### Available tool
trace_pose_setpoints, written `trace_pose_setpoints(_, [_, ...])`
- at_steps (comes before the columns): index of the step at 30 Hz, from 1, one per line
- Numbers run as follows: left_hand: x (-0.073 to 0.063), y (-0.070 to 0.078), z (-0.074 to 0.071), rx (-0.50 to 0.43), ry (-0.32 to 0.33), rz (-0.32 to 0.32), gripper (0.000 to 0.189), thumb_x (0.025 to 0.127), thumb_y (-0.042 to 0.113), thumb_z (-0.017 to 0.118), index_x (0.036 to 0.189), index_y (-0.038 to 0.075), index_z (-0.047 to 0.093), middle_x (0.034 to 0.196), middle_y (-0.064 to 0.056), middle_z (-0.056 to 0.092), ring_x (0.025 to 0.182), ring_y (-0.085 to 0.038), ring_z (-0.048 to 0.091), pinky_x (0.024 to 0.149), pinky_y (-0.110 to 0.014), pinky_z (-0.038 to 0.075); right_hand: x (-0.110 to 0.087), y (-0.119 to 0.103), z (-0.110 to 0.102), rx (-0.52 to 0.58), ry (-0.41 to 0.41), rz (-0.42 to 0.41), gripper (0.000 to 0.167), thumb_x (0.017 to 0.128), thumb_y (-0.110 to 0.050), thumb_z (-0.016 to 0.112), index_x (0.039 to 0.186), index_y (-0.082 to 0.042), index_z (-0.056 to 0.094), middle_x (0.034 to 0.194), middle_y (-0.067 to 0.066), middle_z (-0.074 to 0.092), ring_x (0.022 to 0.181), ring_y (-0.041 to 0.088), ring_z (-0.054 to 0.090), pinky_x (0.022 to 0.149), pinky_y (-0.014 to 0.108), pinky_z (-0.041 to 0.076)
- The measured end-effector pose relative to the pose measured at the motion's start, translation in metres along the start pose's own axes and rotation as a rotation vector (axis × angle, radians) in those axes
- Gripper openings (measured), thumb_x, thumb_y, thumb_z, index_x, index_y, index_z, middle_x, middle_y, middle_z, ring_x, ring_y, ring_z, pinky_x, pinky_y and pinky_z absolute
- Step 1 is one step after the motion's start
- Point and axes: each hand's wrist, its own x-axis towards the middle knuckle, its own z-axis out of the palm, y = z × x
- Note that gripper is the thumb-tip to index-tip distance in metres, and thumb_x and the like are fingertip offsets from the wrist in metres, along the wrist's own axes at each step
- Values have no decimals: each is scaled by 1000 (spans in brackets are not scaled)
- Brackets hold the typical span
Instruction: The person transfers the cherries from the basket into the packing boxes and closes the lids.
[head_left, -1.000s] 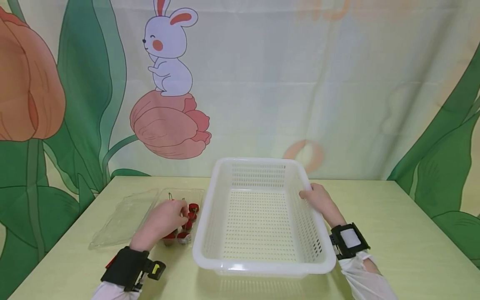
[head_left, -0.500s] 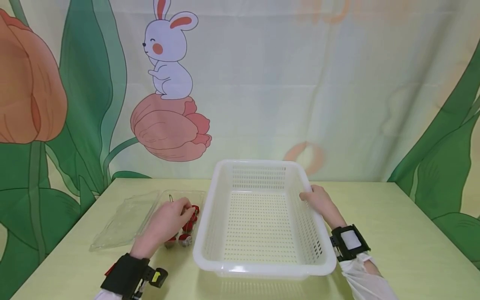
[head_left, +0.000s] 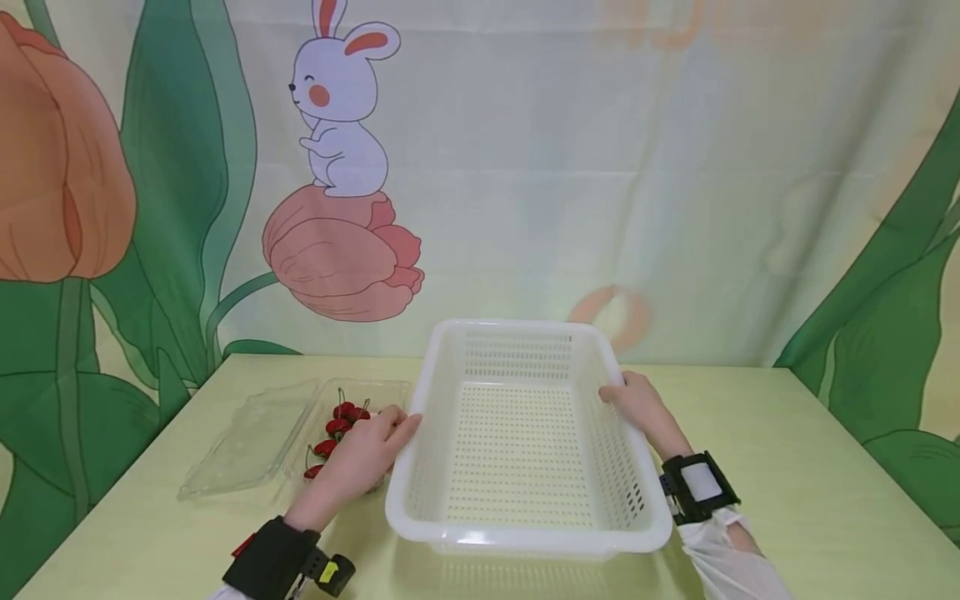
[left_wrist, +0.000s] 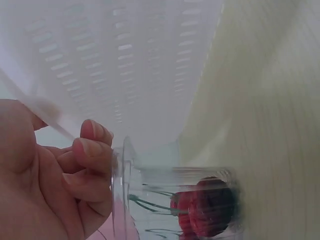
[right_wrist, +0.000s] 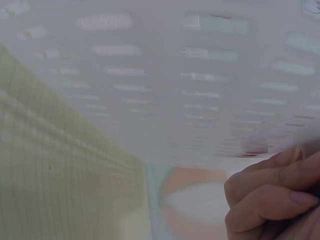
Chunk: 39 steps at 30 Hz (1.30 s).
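A white perforated plastic basket [head_left: 517, 535] is in the middle of the table, with nothing inside it. My left hand [head_left: 358, 460] holds its left rim, thumb over the top; in the left wrist view, curled fingers [left_wrist: 90, 155] lie below that rim. My right hand [head_left: 637, 402] grips the right rim, and the right wrist view has its bent fingers [right_wrist: 265, 200] against the basket's outer side [right_wrist: 165, 100]. Under and beside my left hand stands a clear plastic box [head_left: 375, 386] of red cherries [head_left: 339, 426] with stems, partly hidden by the hand.
A clear lid [head_left: 243, 442] lies on the table at the left, next to the box. Behind the pale yellow table [head_left: 810, 475] hangs a curtain [head_left: 712, 217] printed with a rabbit and tulips.
My left hand has moved right from over the cherries to the basket's left rim and taken hold of it, uncovering more cherries. My right hand and the basket stay in place.
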Motion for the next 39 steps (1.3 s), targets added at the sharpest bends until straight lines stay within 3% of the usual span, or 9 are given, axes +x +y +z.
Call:
trace_pose_setpoints(7, [1, 0, 4, -33, 8, 18, 30, 94, 33, 47, 91, 3, 51, 68, -3, 55, 55, -13, 54, 47, -29, 42, -2, 0, 2, -1, 1, -2, 38, 79, -10, 47, 108, 14, 45, 95, 26, 55, 70, 29, 60, 57, 38, 49])
trace_pose_setpoints(14, [1, 0, 10, -223, 39, -27, 26, 93, 23, 51, 91, -3, 47, 78, -11, 56, 61, -19, 59, 51, -32, 48, -3, 0, 3, 0, -10, 2, 39, 80, -10, 47, 110, 15, 44, 95, 27, 55, 70, 29, 60, 57, 38, 49])
trace_pose_setpoints(27, [1, 0, 21, -444, 134, -110, 19, 92, 14, 49, 94, -4, 47, 91, -19, 57, 71, -28, 62, 54, -38, 50, -3, -1, 3, 3, -24, 4, 41, 81, -13, 47, 111, 15, 45, 95, 26, 56, 71, 27, 60, 59, 37, 49])
trace_pose_setpoints(31, [2, 1, 21, -447, 161, -128, 19, 92, 14, 48, 94, -4, 48, 90, -19, 57, 72, -28, 61, 56, -38, 50, -2, -1, 1, -39, -45, -3, 42, 83, -17, 47, 111, 15, 45, 93, 25, 57, 69, 27, 60, 58, 36, 49])
trace_pose_setpoints(39, [0, 3, 22, -467, 151, -126, 20, 93, 15, 48, 95, -5, 47, 92, -19, 57, 74, -30, 61, 57, -38, 50, -6, -5, -8, -121, -70, 2, 45, 90, -33, 49, 103, 10, 46, 86, 19, 56, 65, 21, 58, 53, 33, 47])
